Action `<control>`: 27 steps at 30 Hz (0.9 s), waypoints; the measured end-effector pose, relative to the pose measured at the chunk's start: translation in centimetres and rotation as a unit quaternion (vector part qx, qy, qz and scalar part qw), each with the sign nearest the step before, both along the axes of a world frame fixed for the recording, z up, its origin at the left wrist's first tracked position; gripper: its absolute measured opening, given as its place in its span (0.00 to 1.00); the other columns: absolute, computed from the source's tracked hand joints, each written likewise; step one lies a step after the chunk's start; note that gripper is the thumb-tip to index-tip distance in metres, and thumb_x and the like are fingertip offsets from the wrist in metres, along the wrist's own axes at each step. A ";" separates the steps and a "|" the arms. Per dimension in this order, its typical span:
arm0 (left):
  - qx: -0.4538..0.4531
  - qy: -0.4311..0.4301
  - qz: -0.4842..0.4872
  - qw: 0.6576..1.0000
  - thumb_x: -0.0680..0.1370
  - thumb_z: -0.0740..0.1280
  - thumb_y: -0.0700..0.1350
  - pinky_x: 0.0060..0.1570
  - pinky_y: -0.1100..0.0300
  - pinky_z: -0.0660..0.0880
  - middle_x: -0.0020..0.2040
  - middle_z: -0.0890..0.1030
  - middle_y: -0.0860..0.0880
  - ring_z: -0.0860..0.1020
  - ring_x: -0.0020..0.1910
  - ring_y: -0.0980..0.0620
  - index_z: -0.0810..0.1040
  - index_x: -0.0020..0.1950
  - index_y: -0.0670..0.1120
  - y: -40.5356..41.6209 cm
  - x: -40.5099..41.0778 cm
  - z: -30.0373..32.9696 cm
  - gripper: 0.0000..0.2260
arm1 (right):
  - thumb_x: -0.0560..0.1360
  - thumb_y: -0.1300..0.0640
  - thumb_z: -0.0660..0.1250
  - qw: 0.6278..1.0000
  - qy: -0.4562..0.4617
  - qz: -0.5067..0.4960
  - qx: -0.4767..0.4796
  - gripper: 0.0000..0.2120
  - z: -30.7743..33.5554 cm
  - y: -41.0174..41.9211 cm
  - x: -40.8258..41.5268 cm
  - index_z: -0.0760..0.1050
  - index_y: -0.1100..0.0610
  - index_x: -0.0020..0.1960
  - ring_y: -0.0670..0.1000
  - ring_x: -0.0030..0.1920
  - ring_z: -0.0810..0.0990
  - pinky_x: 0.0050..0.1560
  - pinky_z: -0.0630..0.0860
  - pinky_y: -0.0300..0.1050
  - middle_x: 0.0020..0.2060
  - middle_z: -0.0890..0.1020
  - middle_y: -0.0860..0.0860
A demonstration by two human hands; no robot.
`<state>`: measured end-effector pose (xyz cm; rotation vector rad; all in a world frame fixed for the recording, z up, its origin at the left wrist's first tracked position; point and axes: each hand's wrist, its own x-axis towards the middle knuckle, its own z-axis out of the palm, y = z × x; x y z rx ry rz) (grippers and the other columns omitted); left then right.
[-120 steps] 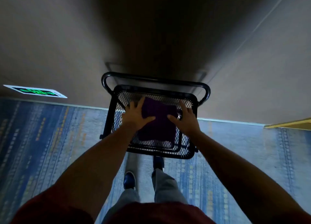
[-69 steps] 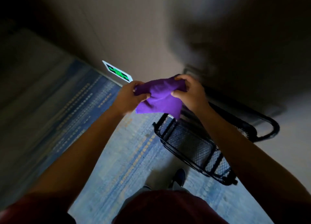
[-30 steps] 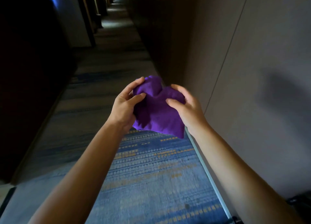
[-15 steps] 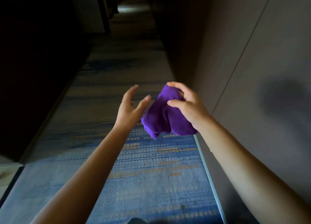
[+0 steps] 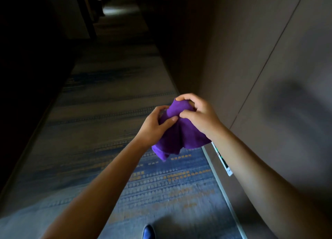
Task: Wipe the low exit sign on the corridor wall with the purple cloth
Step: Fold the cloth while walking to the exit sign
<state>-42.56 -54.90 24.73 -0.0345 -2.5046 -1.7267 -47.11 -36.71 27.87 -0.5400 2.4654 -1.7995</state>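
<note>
Cloth point(image 5: 181, 136) bunched between both hands just past centre of view, loose corner hanging toward 6 o'clock. Left hand point(image 5: 154, 126) closed on its near side, thumb pressed into the fabric. Right hand point(image 5: 199, 117) closed over the top, fingers point(image 5: 185, 97) curled into the folds. Both hold it in the air, well above the carpet point(image 5: 111, 123).

Sign point(image 5: 221, 159) sits low on the wall point(image 5: 269, 59) at about 4 o'clock from the cloth, just above the skirting, seen edge-on as a thin white strip with a green streak. Right forearm covers its near end. Cloth and sign are apart; no wiping begun, by my reading.

Shoe toe point(image 5: 148, 232) at 6 o'clock, bottom edge.

Risks from here:
- Cloth is a wad, not a flat pad. A wipe with it may touch only part of the sign face.
- Hanging corner could drag the carpet on the way down and carry grit onto the sign.
- Sign is near floor level; a stoop or crouch looks needed, and one-handed transfer could let the cloth slip.
- Corridor is dim, so leftover smears may go unseen.
</note>
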 end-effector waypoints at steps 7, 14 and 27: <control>-0.035 0.017 -0.013 0.999 0.80 0.69 0.53 0.52 0.62 0.74 0.51 0.83 0.52 0.80 0.50 0.58 0.80 0.56 0.52 -6.6 -10.7 3.1 0.08 | 0.66 0.55 0.73 0.997 0.048 -0.057 0.027 0.23 1.8 -6.3 -9.2 0.80 0.43 0.60 0.44 0.55 0.86 0.60 0.81 0.46 0.54 0.87 0.44; -0.027 0.018 -0.044 0.998 0.79 0.71 0.50 0.50 0.68 0.73 0.52 0.82 0.59 0.78 0.51 0.66 0.78 0.63 0.53 -8.7 -19.3 5.3 0.13 | 0.71 0.61 0.75 0.987 0.102 -0.118 0.045 0.17 2.5 -8.7 -17.0 0.78 0.39 0.48 0.47 0.52 0.85 0.55 0.80 0.45 0.48 0.86 0.43; 0.011 -0.010 -0.124 0.992 0.82 0.68 0.47 0.54 0.54 0.80 0.52 0.86 0.45 0.84 0.49 0.51 0.83 0.60 0.45 -5.3 -35.7 4.7 0.10 | 0.73 0.59 0.79 0.980 0.071 -0.166 0.081 0.11 2.3 -3.8 -33.0 0.85 0.53 0.55 0.47 0.47 0.83 0.53 0.78 0.43 0.46 0.87 0.48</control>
